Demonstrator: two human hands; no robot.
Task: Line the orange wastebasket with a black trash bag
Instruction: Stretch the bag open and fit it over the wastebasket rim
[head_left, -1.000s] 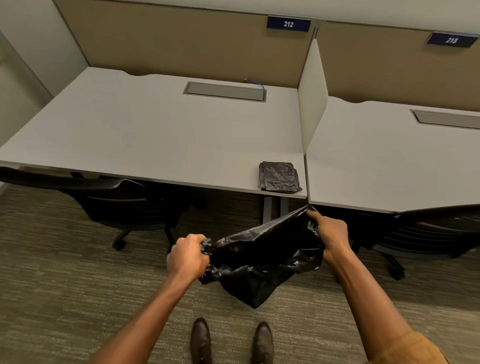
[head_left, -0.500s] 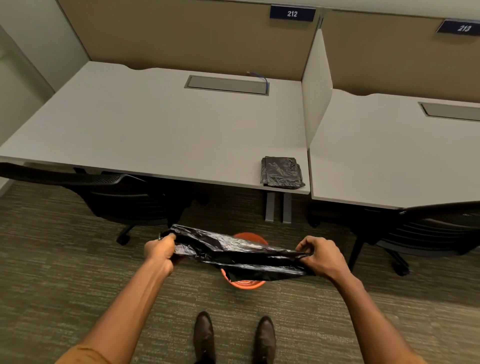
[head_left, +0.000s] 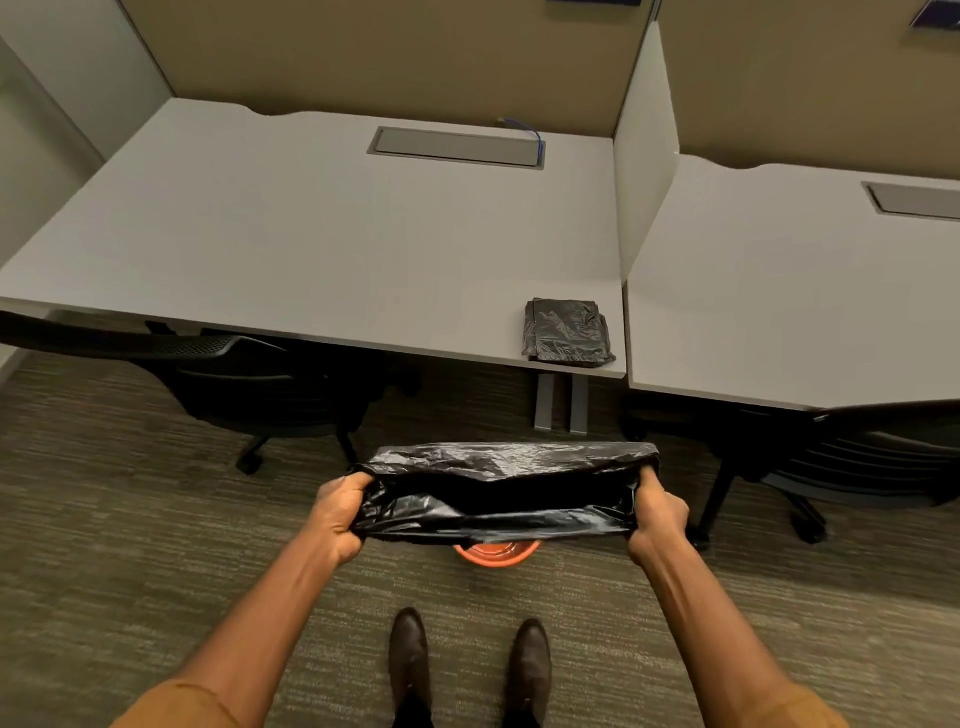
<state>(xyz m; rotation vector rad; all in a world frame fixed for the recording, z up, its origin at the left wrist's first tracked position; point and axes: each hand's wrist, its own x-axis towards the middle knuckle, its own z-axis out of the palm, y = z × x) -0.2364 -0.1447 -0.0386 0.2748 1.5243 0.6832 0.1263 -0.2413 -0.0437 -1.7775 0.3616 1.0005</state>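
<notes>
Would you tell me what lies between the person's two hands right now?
In the head view, the black bag, its mouth stretched open, spans from left hand to right hand, above the orange wastebasket.

Dim warm light, bowed wide-angle edges

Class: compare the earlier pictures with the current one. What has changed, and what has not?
Both hands, left hand and right hand, moved apart, stretching the black trash bag mouth wide open over the orange wastebasket. Unchanged: both grips, folded bags on the desk.
</notes>
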